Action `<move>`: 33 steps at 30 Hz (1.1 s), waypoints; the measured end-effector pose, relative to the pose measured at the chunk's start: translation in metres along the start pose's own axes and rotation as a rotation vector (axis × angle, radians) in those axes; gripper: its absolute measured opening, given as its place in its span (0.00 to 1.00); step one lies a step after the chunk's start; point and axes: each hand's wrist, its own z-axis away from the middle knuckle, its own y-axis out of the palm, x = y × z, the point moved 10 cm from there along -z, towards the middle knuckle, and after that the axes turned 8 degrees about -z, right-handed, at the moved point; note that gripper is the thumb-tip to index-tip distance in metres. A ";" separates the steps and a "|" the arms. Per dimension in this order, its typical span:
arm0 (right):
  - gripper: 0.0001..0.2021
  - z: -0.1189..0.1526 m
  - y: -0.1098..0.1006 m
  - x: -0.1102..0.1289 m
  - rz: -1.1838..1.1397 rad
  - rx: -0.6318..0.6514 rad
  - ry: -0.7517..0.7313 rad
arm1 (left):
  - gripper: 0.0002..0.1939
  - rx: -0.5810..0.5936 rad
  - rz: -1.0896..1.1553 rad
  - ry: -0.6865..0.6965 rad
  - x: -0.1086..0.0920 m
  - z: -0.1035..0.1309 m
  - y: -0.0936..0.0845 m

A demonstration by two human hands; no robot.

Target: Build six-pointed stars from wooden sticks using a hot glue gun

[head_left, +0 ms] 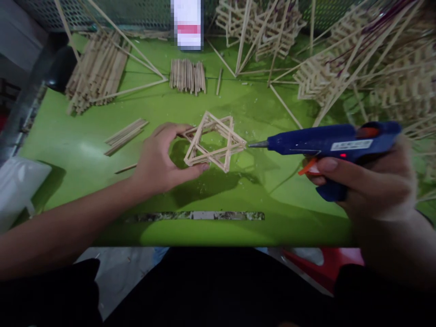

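Note:
My left hand (166,156) grips the left side of a star-shaped frame of thin wooden sticks (218,153), thumb along its near edge and fingers at the far edge. Wrapped round the handle of a blue glue gun (316,137), my right hand (374,177) has its fingers by the orange trigger. A small red light glows on the gun's body. The metal nozzle points left, and its tip is at the star's right-hand corner; whether it touches cannot be made out. Just left of my left hand lie a few loose sticks (125,136).
A large pile of sticks (98,70) and a smaller bundle of short sticks (187,76) lie at the back of the green table (81,145). Stacked stick frames (320,81) crowd the back right. A white object (22,186) stands at the left edge.

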 end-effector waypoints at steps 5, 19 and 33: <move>0.06 -0.001 0.018 -0.001 -0.257 0.052 0.103 | 0.34 0.003 -0.021 -0.001 0.001 -0.001 0.001; 0.13 0.004 0.043 -0.007 -0.218 0.244 0.262 | 0.38 0.012 -0.071 0.000 -0.001 -0.002 0.000; 0.23 0.023 0.039 -0.049 -0.245 0.146 0.517 | 0.40 -0.191 -0.093 0.230 -0.006 0.005 -0.005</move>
